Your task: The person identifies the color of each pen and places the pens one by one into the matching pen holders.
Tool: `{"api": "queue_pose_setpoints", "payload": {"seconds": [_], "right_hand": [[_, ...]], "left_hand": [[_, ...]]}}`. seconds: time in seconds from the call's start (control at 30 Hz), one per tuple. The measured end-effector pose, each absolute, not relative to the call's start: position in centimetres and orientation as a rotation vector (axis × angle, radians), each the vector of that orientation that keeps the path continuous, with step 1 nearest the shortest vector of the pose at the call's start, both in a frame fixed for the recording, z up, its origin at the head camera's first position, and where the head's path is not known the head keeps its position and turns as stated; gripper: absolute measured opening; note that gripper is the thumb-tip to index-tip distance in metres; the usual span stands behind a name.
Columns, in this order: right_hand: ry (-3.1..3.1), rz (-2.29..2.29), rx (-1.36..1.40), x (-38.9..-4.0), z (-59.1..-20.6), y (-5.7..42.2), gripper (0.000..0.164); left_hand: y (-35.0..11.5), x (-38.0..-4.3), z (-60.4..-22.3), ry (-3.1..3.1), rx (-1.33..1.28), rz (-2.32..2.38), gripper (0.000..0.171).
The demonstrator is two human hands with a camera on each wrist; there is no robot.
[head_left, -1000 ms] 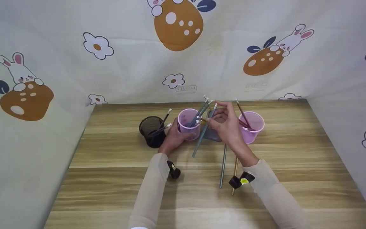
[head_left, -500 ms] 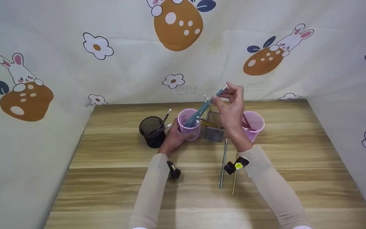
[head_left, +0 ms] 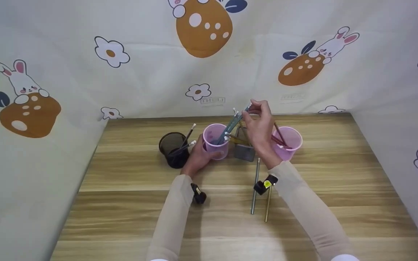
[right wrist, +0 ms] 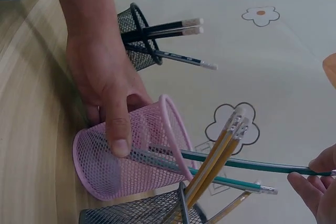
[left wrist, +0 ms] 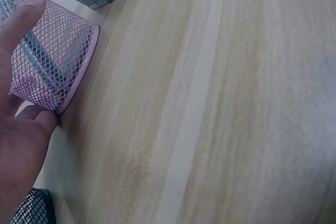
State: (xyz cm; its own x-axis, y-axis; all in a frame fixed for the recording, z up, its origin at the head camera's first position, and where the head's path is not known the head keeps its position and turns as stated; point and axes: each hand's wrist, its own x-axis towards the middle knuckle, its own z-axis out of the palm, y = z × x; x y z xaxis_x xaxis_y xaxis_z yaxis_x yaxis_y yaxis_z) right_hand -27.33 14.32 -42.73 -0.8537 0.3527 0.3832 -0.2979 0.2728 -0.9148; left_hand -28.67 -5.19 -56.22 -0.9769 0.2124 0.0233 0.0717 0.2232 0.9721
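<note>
My left hand (head_left: 199,158) grips a pink mesh pencil cup (right wrist: 149,179) around its side, the thumb lying along the front wall. With thumb and fingertips, my right hand (head_left: 261,128) pinches a green pencil (right wrist: 252,165) close to its white eraser end. That pencil slants down to the left, its lower part inside the pink cup. Another green pencil (right wrist: 231,183) leans in the same cup, eraser end sticking out. Right beside it, a grey mesh cup (head_left: 244,154) holds several yellow pencils (right wrist: 212,163), partly behind my right hand in the head view.
A black mesh cup (head_left: 176,161) with several black pencils (head_left: 188,135) stands left of my left hand. A second pink cup (head_left: 286,155) with dark red pencils (head_left: 280,136) is at the right. One green pencil (head_left: 255,190) and one gold pencil (head_left: 268,206) lie on the wooden table (head_left: 129,217).
My right hand has lifted the green pencil from in front of the cups, brought its lower end into the pink cup, then lowered slightly. My left hand has stayed on the cup.
</note>
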Motion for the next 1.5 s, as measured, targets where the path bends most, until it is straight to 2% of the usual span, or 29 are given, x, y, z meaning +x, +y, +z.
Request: {"api": "queue_pose_setpoints", "payload": {"seconds": [0.37,0.8,1.03,1.3,1.5], "right_hand": [[-2.153,1.492,-0.103,-27.8,-44.6,14.3,0.020],[-2.297,1.467,-0.145,-27.8,-45.4,14.1,0.018],[-2.301,1.532,-0.147,-27.4,-45.3,14.1,0.030],[-2.229,1.661,-0.062,-25.0,-45.6,13.8,0.046],[-2.333,1.494,-0.028,-22.9,-46.0,13.9,0.050]], "left_hand": [[-5.2,-28.7,-56.1,2.398,0.268,1.832,0.097],[-5.2,-28.8,-55.9,2.375,0.256,1.838,0.099],[-5.2,-28.7,-56.0,2.380,0.276,1.842,0.099],[-5.2,-28.9,-56.1,2.386,0.287,1.835,0.099],[-5.2,-28.9,-56.2,2.386,0.278,1.847,0.097]]}}
